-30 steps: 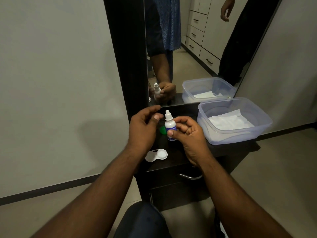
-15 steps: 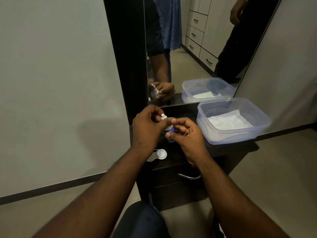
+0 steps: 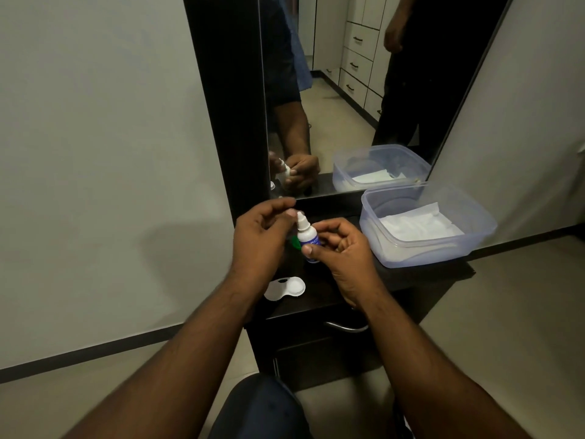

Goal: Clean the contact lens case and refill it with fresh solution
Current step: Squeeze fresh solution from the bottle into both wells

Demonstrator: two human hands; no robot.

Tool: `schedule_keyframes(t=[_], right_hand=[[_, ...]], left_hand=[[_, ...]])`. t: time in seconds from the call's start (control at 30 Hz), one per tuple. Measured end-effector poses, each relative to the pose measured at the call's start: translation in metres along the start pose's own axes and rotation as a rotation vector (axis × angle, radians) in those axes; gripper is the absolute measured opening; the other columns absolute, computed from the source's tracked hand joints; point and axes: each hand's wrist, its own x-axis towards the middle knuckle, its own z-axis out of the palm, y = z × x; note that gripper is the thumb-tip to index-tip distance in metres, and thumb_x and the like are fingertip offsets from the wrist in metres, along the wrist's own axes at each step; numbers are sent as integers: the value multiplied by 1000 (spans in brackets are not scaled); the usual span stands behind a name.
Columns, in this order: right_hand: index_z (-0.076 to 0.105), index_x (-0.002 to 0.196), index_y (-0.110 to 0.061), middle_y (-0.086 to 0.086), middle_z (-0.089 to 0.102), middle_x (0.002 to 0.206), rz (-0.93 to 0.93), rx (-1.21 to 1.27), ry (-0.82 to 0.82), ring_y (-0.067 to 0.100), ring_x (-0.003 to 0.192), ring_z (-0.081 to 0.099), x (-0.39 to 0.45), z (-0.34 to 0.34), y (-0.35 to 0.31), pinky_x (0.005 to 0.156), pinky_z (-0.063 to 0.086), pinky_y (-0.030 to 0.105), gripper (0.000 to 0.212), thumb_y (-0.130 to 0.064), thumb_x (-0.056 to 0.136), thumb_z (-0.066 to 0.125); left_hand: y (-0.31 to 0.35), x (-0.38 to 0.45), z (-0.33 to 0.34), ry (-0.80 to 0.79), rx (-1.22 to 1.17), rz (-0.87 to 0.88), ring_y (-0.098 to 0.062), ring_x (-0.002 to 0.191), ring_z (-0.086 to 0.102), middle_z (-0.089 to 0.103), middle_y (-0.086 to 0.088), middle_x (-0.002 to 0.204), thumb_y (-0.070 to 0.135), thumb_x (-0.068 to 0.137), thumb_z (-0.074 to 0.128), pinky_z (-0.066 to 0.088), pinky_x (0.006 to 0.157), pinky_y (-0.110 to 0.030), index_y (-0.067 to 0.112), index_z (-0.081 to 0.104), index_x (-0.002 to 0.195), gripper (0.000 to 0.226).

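Note:
My right hand (image 3: pixel 340 251) grips a small white solution bottle (image 3: pixel 307 237) with a blue label, upright above the dark dresser top (image 3: pixel 319 299). My left hand (image 3: pixel 261 239) is just left of the bottle, fingers curled, thumb tip beside the white cap (image 3: pixel 300 216); whether it pinches the cap is unclear. A white contact lens case (image 3: pixel 285 288) lies on the dresser top near the front edge, below my left hand. A small green piece (image 3: pixel 295 242) shows between my hands, mostly hidden.
A translucent plastic container (image 3: pixel 474 239) holding white tissue (image 3: pixel 414 224) stands at the right of the dresser top. The mirror (image 3: pixel 348 106) behind reflects my hands, the container and a standing person. A drawer handle (image 3: pixel 346 327) sits below the front edge.
My left hand closed in on the bottle's cap half a second ago and has now eased slightly off to the left. The bottle stays in my right hand, now more upright.

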Motion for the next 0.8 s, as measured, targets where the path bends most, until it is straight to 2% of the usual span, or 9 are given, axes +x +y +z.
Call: schedule_keyframes(t=[0.07,0.17,0.27,0.33,0.53,0.6,0.7,0.8], right_hand=[[61,99,-8,11,72,100,2,16,-21,23,96,69,0,0,1,81,56,32,34,9,72,72],[61,99,-10,11,71,102,1,39,-12,24,99,68,-1,-1,1,83,56,36,34,10,74,69],[61,100,-9,10,72,101,-1,36,-5,24,97,69,-2,-2,0,82,57,37,33,8,73,71],[61,101,-9,10,71,102,7,-4,-11,23,97,68,-1,-1,0,83,57,38,34,5,73,73],[60,101,-6,12,72,100,-10,41,-21,25,96,69,-1,-2,1,80,57,34,32,8,75,70],[60,100,-7,12,72,98,-13,80,-18,25,95,69,0,-2,0,78,57,32,30,10,76,67],[61,98,-9,11,72,98,-20,99,-27,25,96,68,0,-2,1,77,55,30,30,12,77,65],[62,101,-9,12,72,102,-17,95,-40,26,99,67,0,-2,2,80,55,31,29,8,78,66]], left_hand=[[2,0,6,-40,11,-1,-7,93,69,72,1,102,21,85,70,57,80,-22,16,65,118,34],[-2,2,12,-50,146,40,-5,96,66,69,5,105,23,77,78,54,82,-19,21,62,122,48],[-10,4,7,47,175,58,-14,86,66,67,0,90,24,72,83,56,76,-25,20,68,100,32],[-15,4,3,55,193,44,-17,80,66,67,-3,84,25,74,81,55,70,-25,17,70,87,20],[-10,7,0,-131,237,95,-16,96,65,67,-3,102,15,86,69,53,82,-25,20,70,95,10],[-9,10,-1,-178,227,80,-16,96,65,66,-3,104,21,85,70,54,84,-30,22,69,95,10],[-12,9,1,-88,280,51,-12,89,67,69,3,95,41,72,79,56,78,-32,23,72,92,28],[-14,6,6,-5,335,117,-9,81,64,66,5,87,33,76,78,54,72,-28,22,74,87,16]])
